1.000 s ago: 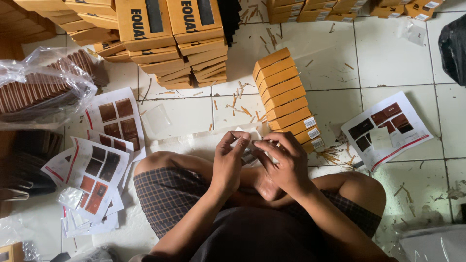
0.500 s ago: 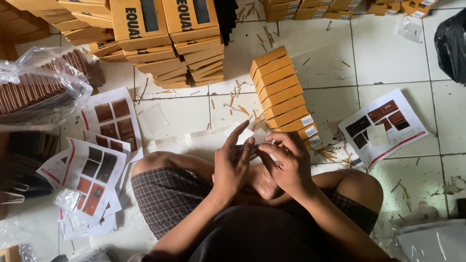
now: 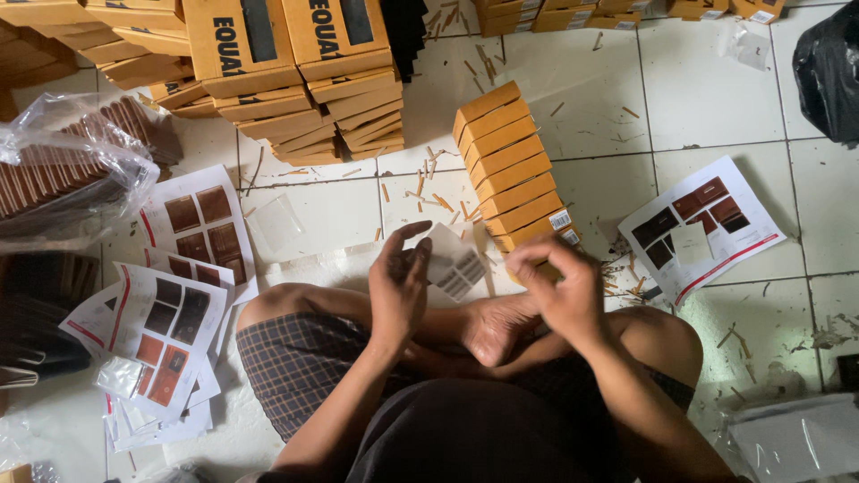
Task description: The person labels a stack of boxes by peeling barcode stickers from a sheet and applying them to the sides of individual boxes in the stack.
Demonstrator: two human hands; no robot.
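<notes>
I sit cross-legged on a white tiled floor. My left hand (image 3: 400, 284) holds a small white sheet of barcode stickers (image 3: 455, 266) by its left edge, thumb raised. My right hand (image 3: 557, 286) is beside it, apart from the sheet, with fingertips pinched together; what they pinch is too small to tell. Just beyond both hands stands a tilted row of flat orange boxes (image 3: 510, 165), the nearest ones bearing white barcode labels (image 3: 561, 220).
Stacks of flat orange boxes (image 3: 295, 72) fill the far side. A clear bag of brown wallets (image 3: 63, 170) lies at left above dark wallets (image 3: 36, 313). Printed leaflets (image 3: 170, 313) lie left and a leaflet (image 3: 702, 224) right. Paper strips litter the tiles. A black bag (image 3: 828, 67) sits top right.
My hands have drawn apart: the right hand has come off the sticker sheet and moved right, pinched, while the left keeps the sheet, now plainly showing.
</notes>
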